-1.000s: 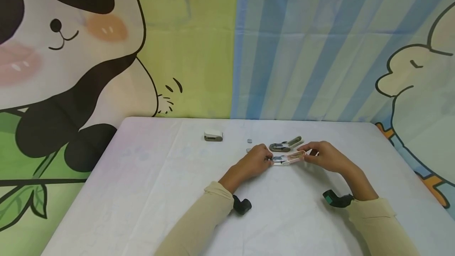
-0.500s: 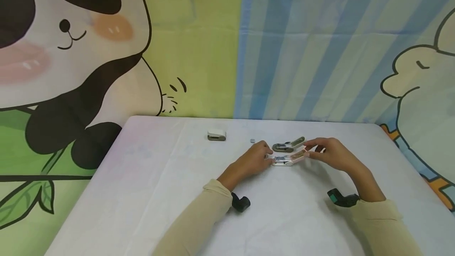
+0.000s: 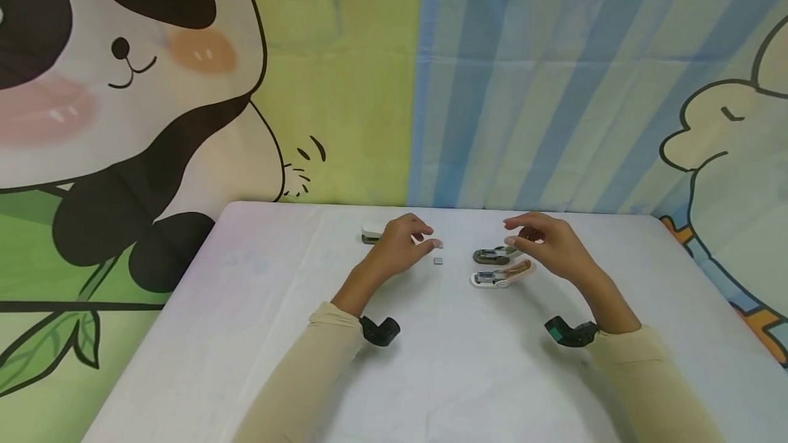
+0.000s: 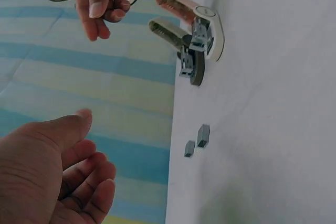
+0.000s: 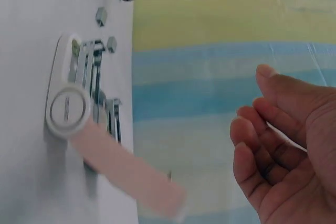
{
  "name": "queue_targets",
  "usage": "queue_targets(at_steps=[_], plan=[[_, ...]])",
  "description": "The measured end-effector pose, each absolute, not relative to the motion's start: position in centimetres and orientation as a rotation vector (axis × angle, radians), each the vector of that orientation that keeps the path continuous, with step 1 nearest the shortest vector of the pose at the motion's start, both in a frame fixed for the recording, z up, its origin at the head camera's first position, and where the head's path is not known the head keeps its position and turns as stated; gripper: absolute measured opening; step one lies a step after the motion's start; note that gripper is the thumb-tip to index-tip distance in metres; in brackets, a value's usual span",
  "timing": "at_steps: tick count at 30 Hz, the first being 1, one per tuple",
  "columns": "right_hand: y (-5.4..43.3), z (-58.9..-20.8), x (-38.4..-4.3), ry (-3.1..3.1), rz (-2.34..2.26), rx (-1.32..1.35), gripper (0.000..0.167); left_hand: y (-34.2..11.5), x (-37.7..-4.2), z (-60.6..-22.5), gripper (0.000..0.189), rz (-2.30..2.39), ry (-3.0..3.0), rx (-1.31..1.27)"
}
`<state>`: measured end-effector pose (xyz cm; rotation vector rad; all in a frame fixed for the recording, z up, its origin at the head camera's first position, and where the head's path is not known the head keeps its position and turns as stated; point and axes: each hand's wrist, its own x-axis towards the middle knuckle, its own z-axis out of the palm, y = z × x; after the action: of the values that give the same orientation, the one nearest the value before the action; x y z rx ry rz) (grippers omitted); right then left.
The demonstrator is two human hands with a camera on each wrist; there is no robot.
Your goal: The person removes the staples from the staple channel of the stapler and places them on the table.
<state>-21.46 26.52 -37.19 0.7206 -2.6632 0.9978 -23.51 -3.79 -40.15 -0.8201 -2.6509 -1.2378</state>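
Observation:
A pink-and-white stapler lies on the table with its top arm swung up, its metal inside showing. Just behind it is a grey-green stapler, likewise swung up. My right hand hovers by the staplers' raised arms, fingers loosely bent, holding nothing; the right wrist view shows it apart from the pink arm. To the left, my left hand hangs in the air with relaxed fingers and nothing in them. Beside it lie two small staple blocks, the farther one partly hidden by the thumb in the head view.
A third stapler, white and grey, stands folded at the back left, partly covered by my left hand. White cloth covers the table. A printed curtain hangs behind its far edge.
Both hands have let go of the pink-and-white stapler, which now lies on its own. My left hand has moved left and away; my right hand has drawn up and back.

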Motion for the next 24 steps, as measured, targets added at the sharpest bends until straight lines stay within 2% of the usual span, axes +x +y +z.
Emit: queue_targets(at_steps=[12, 24], plan=[[19.7, -37.7, -23.8, -2.661, 1.31, 0.768, 0.036, -10.4, -24.1, -40.5, 0.036, -1.483, -2.515, -0.488], [11.0, -41.3, -26.5, -2.736, 1.608, 0.765, 0.038, -16.0, -25.4, -44.0, 0.047, -1.599, -2.686, -0.114]])
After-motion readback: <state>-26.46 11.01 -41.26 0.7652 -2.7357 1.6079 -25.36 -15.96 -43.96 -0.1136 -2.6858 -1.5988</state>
